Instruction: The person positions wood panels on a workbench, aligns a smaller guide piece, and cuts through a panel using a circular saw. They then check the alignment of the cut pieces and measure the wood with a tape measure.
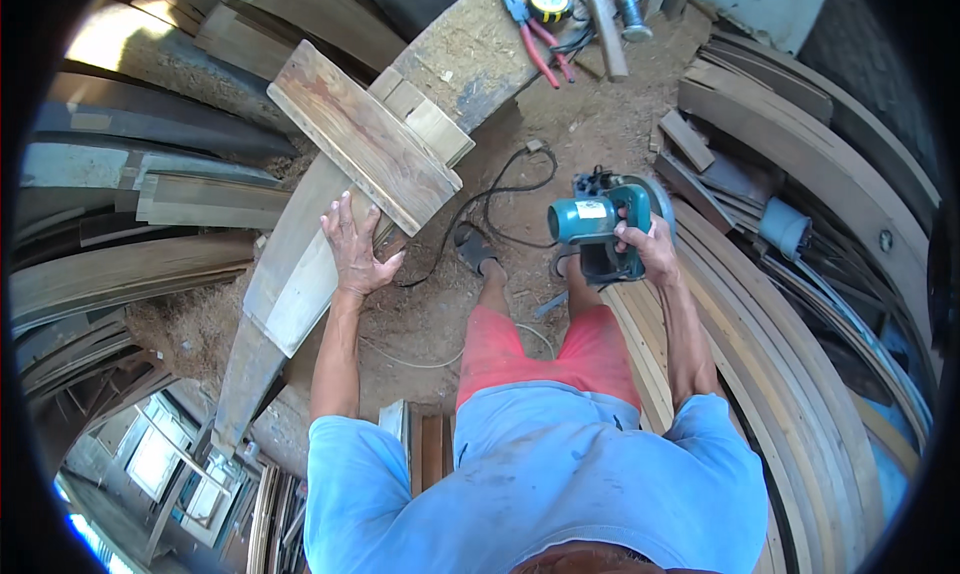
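Note:
My right hand (652,246) is wrapped round the handle of a teal circular saw (590,221), which hangs to the right over the stacked boards' edge. My left hand (358,244) has its fingers spread, over a pale board (312,274) on the long bench. Just beyond its fingertips a brown grained plank (365,139) lies slantwise across the bench. Under that plank, shorter pale wood pieces (425,119) stick out on the far side. Whether my left palm presses on the board I cannot tell.
Red-handled pliers (535,44), a yellow and black tape measure (549,1) and a hammer (630,14) lie on the bench's far end. A black cord (490,189) loops over the dusty floor near my feet. Long boards (770,374) are stacked to the right, more timber (130,259) to the left.

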The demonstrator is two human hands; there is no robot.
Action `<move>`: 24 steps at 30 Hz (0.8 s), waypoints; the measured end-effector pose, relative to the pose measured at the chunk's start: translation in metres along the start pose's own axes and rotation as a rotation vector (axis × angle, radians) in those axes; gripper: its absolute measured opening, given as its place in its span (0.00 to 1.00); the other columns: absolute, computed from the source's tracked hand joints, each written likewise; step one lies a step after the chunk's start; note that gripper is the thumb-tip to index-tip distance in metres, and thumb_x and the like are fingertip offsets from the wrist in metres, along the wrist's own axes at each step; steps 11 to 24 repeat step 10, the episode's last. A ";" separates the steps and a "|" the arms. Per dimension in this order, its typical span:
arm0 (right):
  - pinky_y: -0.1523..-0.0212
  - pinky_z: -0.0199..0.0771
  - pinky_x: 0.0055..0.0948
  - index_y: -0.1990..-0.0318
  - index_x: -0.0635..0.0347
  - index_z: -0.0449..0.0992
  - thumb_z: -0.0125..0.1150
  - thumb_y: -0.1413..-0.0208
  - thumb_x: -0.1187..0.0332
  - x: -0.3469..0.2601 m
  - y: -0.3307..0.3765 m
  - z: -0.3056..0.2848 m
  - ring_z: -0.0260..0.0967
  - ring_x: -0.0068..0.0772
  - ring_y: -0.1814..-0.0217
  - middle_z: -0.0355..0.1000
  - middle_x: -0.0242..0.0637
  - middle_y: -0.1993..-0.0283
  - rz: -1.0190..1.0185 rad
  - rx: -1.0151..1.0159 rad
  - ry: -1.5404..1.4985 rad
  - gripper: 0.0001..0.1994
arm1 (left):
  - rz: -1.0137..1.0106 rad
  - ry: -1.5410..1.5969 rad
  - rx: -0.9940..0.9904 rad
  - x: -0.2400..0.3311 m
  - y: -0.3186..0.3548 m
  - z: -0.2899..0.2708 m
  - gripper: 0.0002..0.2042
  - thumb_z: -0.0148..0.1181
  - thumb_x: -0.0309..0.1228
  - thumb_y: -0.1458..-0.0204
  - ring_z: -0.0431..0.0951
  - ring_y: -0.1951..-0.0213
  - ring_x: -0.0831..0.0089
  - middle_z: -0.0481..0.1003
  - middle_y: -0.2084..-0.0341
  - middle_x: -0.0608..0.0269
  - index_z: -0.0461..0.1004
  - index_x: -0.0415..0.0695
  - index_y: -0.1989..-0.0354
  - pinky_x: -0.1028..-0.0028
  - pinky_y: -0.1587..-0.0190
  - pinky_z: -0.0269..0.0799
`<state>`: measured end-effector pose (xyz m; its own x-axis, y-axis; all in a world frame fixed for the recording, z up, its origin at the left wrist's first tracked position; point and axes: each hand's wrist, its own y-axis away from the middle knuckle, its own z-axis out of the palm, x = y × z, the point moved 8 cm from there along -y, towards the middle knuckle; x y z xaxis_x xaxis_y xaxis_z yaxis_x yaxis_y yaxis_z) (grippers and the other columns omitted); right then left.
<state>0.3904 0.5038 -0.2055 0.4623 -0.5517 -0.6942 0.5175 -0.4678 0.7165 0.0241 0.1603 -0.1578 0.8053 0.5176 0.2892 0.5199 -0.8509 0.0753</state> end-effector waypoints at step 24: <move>0.53 0.76 0.36 0.50 0.65 0.76 0.68 0.47 0.72 -0.054 0.097 0.051 0.76 0.34 0.59 0.78 0.38 0.59 -0.350 0.185 0.463 0.17 | -0.053 -0.001 -0.010 -0.003 0.003 -0.003 0.52 0.79 0.48 0.71 0.41 0.23 0.41 0.44 0.23 0.45 0.61 0.61 0.29 0.35 0.26 0.32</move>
